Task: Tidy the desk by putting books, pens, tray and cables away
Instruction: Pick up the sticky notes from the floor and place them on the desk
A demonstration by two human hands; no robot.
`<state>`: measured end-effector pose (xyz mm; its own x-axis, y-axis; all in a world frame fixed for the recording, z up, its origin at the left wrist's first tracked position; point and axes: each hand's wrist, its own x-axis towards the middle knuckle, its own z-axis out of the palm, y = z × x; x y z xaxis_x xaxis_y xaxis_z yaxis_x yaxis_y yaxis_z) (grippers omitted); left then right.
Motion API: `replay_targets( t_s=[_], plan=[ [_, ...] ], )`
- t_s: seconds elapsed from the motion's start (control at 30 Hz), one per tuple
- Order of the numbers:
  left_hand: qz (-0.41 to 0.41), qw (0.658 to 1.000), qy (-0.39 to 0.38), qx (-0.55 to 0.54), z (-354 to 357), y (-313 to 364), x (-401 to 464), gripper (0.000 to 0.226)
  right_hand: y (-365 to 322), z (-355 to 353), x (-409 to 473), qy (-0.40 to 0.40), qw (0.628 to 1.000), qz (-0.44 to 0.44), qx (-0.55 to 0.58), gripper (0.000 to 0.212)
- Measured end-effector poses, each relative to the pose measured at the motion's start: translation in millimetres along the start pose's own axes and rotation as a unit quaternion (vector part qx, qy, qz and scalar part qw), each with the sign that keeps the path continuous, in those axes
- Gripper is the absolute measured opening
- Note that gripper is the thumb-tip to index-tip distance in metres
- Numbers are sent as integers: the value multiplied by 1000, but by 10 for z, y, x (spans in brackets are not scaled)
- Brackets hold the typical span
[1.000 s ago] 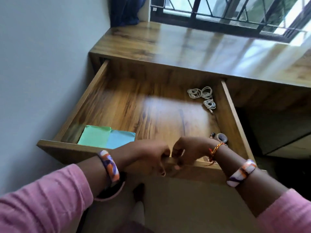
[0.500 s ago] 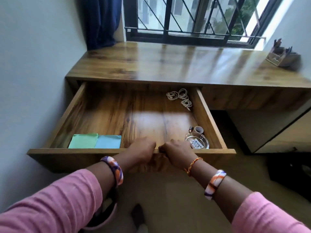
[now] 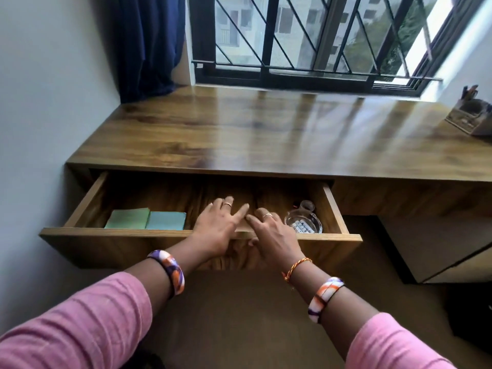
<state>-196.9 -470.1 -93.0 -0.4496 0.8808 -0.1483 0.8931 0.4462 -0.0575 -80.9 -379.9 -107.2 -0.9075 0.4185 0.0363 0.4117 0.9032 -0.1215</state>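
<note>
The wooden drawer (image 3: 111, 245) under the desk top (image 3: 266, 139) stands partly pulled out. My left hand (image 3: 217, 227) and my right hand (image 3: 270, 233) rest side by side on the middle of its front edge, fingers spread over the rim and thumbs against the front panel. Inside lie a green book (image 3: 127, 218) and a blue book (image 3: 165, 221) at the front left. A glass tray (image 3: 303, 223) with small items sits at the front right. The white cables are hidden under the desk top.
A wooden pen holder (image 3: 471, 117) stands at the desk's far right by the window. A dark blue curtain (image 3: 149, 43) hangs at the back left. A pale wall runs along the left; a lower cabinet (image 3: 439, 249) stands to the right.
The drawer has slid inward, so the cables at its back are now covered. My fingers have spread from a curled grip to flat over the front edge. The view has tilted up.
</note>
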Motion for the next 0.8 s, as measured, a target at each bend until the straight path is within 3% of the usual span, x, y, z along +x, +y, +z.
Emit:
replay_targets(
  t_s=[0.1, 0.23, 0.3, 0.4, 0.53, 0.7, 0.8],
  plan=[
    [-26, 999, 24, 30, -97, -140, 393, 101, 121, 32, 373, 18, 999, 37, 9, 78],
    [-32, 998, 37, 32, -172, -348, 831, 97, 239, 19, 830, 87, 993, 42, -62, 98],
    [-20, 998, 51, 12, -178, -414, 988, 81, 297, 88, 1019, 51, 996, 46, -57, 90],
    [-12, 992, 116, -43, -131, -474, 1072, 51, 373, 158, 1215, 111, 990, 42, -73, 77],
    [15, 972, 226, -57, -74, -545, 1185, 20, 419, 219, 1451, 187, 978, 30, -90, 36],
    [-10, 970, 241, -42, -63, -502, 1335, 29, 444, 216, 1599, 235, 965, 27, -111, 26],
    [-30, 982, 179, -45, -124, -480, 1348, 28, 425, 197, 1584, 237, 967, 18, -88, 8]
  ],
)
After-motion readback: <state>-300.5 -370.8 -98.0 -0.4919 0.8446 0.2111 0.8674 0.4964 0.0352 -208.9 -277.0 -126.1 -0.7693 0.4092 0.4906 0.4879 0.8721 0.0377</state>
